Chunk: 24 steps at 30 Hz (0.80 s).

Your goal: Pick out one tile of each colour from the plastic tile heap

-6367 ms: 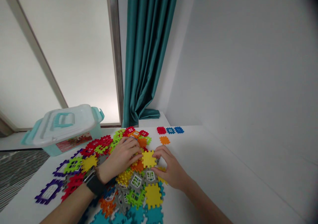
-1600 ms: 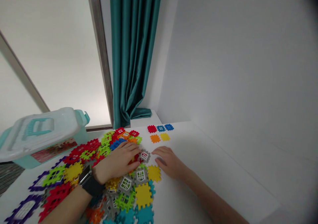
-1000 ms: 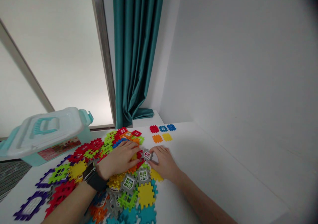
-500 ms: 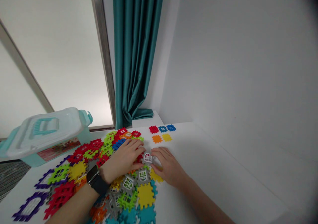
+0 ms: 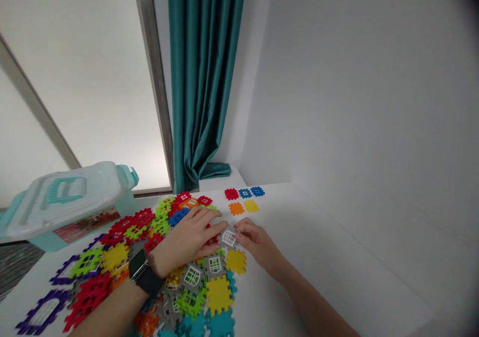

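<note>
My right hand (image 5: 260,246) pinches the right edge of a grey interlocking tile with a white window lattice (image 5: 228,238). My left hand (image 5: 195,233), a dark watch on its wrist, lies over the pile with fingers apart, its fingertips at the tile's left side. Red tile pieces show partly beneath those fingers. Just below the right hand is a yellow tile (image 5: 236,261). Nearer to me lie another grey window tile (image 5: 214,264), a larger yellow tile (image 5: 219,295) and a lime green window tile (image 5: 192,302).
Several tiles, among them a red one (image 5: 231,194) and an orange one (image 5: 236,208), lie in two short rows on the white table (image 5: 299,227) further back. A lidded teal storage box (image 5: 86,217) stands at the left. The wall (image 5: 355,127) borders the right side.
The grey window tile has been lifted and drawn slightly right. My right fingers have closed on its edge, and the yellow tile below shows more fully. My left fingers have spread.
</note>
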Each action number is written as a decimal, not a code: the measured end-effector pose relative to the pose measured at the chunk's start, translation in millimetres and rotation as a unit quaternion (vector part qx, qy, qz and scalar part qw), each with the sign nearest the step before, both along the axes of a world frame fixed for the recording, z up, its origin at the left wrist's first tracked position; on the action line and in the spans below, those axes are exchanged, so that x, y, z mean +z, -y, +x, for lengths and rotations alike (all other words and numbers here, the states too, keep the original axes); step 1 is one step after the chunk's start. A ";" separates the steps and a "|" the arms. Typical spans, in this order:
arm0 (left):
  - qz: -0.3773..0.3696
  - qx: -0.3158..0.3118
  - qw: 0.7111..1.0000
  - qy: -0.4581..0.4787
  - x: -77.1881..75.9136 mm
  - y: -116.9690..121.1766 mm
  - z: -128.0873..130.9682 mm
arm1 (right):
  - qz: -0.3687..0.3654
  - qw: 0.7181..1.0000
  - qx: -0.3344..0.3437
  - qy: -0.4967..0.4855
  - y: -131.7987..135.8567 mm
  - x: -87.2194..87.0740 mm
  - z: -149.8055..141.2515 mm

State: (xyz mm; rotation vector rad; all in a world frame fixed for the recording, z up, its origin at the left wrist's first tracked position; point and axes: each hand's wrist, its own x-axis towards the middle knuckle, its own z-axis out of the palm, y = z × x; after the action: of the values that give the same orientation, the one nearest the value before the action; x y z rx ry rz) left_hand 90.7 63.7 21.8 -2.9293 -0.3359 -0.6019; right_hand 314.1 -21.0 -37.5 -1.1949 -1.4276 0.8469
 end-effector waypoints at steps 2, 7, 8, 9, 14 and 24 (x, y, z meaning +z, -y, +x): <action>0.008 0.000 1.000 0.015 -1.6 -0.9 0.4 | -0.024 0.999 0.001 -0.022 -0.1 -0.3 -1.4; -0.013 0.053 0.996 0.077 -3.2 -0.7 1.7 | -0.059 0.994 -0.031 -0.081 -0.4 -2.5 -9.8; -0.020 0.061 0.994 0.085 -3.0 0.3 2.2 | -0.071 0.992 -0.038 -0.101 0.4 -1.8 -12.8; -0.027 0.067 0.993 0.091 -2.8 1.5 2.8 | -0.084 0.988 -0.043 -0.124 1.6 -0.2 -16.1; -0.035 0.088 0.992 0.086 -4.4 7.8 7.3 | -0.111 0.977 -0.064 -0.168 9.7 17.1 -30.0; -0.023 0.104 0.992 0.068 -6.6 1.5 4.1 | 0.071 0.988 -0.121 0.068 8.8 1.7 -16.7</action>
State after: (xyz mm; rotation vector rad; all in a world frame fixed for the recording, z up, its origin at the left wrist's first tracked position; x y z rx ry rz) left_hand 94.7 62.2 15.2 -2.8515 -0.6681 -0.7724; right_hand 297.5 -29.8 -35.7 -1.3044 -1.3912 0.4956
